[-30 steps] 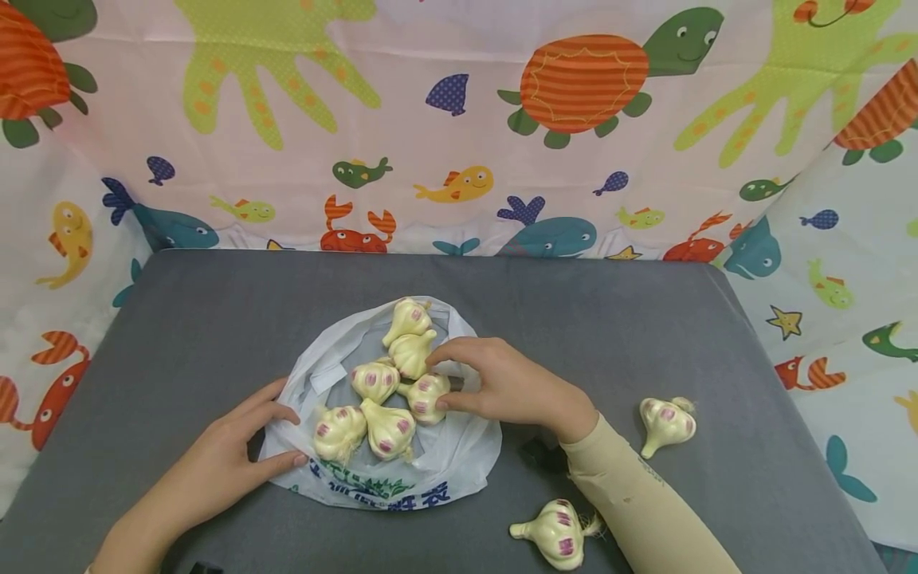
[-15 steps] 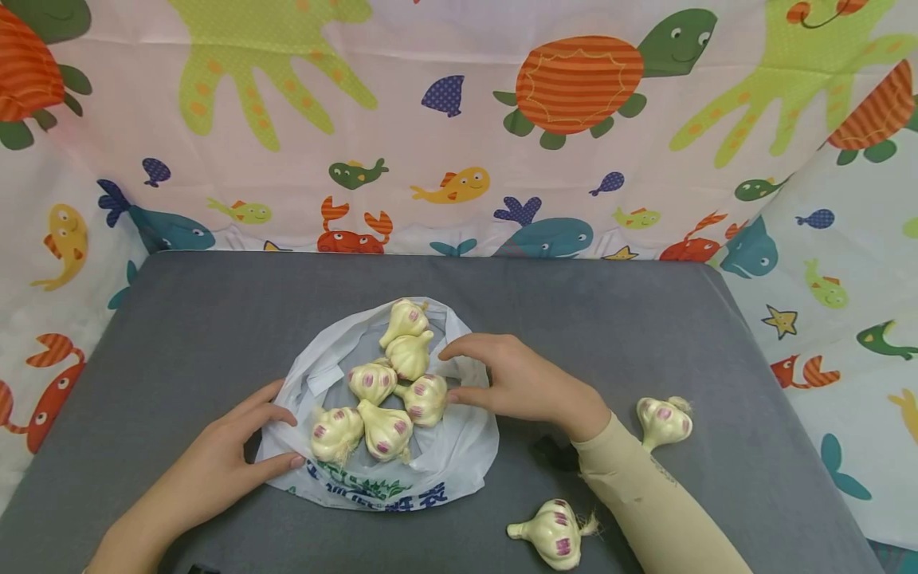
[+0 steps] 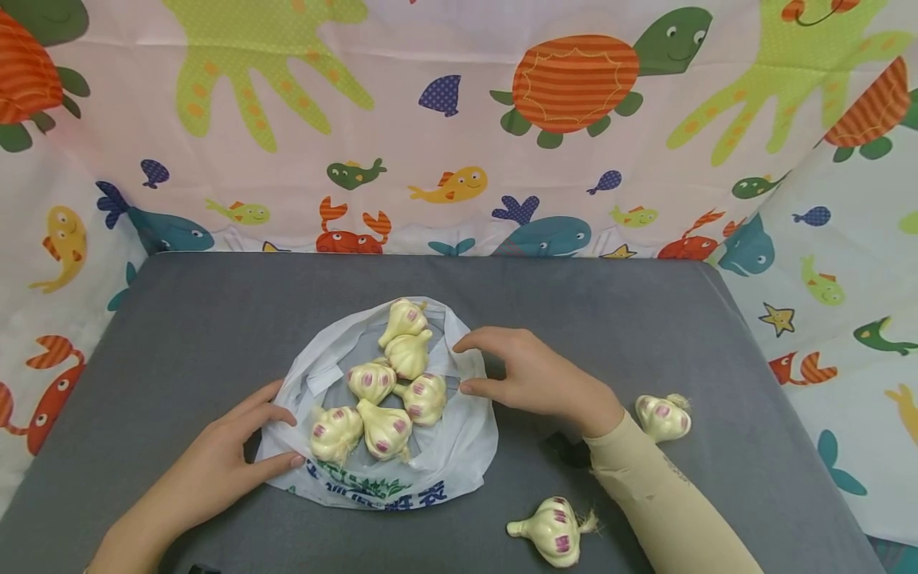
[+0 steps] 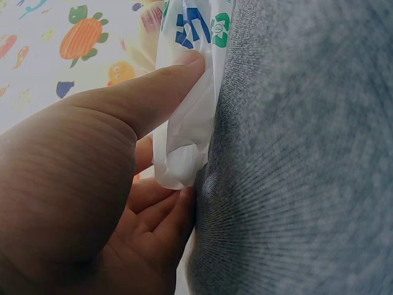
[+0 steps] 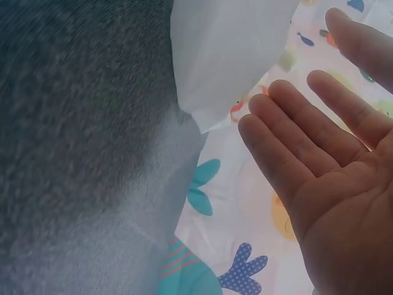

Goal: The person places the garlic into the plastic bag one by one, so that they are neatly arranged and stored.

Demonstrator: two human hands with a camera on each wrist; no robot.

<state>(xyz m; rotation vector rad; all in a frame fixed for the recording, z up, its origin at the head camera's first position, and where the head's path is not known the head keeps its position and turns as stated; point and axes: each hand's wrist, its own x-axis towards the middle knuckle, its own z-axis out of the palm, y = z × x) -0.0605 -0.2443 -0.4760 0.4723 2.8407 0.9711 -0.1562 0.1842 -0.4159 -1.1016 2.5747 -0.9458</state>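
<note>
A white plastic bag [image 3: 469, 458] with blue and green print lies with its mouth spread wide. Several garlic bulbs [image 3: 425, 399] sit inside it. At the bag's left rim, my left hand [image 3: 233, 450] holds the plastic, with thumb and fingers around the edge; the left wrist view shows the thumb lying over the printed side of the bag [image 4: 191, 117]. My right hand [image 3: 538, 375] is at the bag's right rim, its fingers spread with nothing between them. From the right wrist, the palm [image 5: 350, 215] shows bare and the fingers extended beside the bag [image 5: 230, 55].
Two more garlic bulbs lie outside the bag on the grey cloth-covered table [image 3: 574, 303]: one bulb [image 3: 663, 418] beyond the right forearm, another bulb [image 3: 552, 532] near the front. A curtain [image 3: 402, 96] printed with sea animals surrounds the table's back and sides.
My right hand has let go of a garlic bulb in the bag and drawn back to the right, fingers apart. The left hand and the bag stay as they were.
</note>
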